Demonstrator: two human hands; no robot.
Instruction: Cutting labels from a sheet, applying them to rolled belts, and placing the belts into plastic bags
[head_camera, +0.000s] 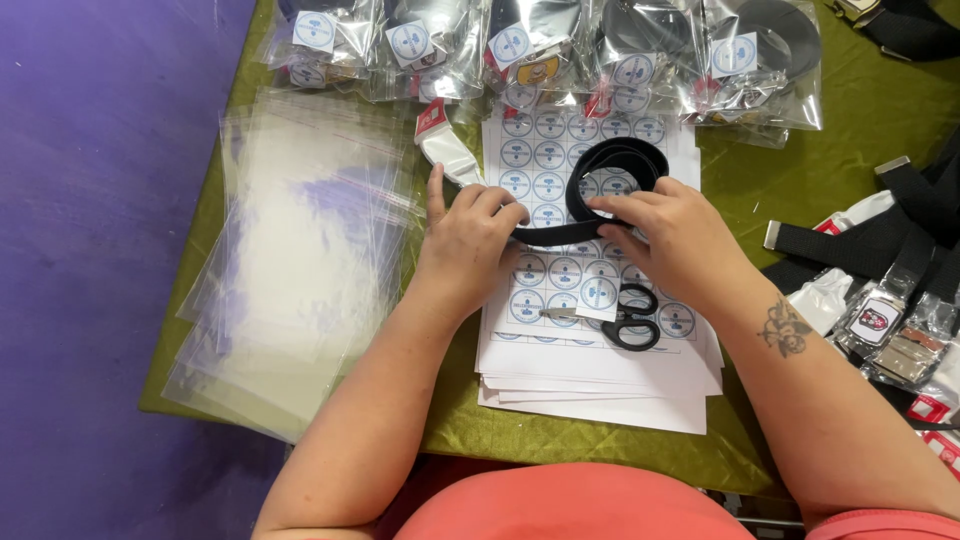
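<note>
Two bare hands work one black webbing belt (610, 190), which is coiled into a flat loop above a stack of white sheets printed with round blue stickers (560, 290). Its loop stands open toward the far side, while the near run of strap stretches between the hands. On the left hand (468, 245) the grip is pressed together on the strap's end, fingers curled over it and the forefinger raised. On the right hand (668, 235) the grip pinches the strap near the loop's base, fingertips (605, 205) laid flat on the webbing. Just nearer the person, black-handled scissors (620, 320) lie on the same sheets, blades pointing left. Beside the left hand's far edge rests a small white packet with a red end (440, 140). Left of the sheets, a loose pile of clear plastic bags (300, 260) fans across the olive-green worktop (800, 170). Along the far edge sits a row of filled clear bags with round labels (540, 50). To the right, well apart from the hands, lie more black belts with metal tips (880, 235) and bagged buckles (880, 325).
</note>
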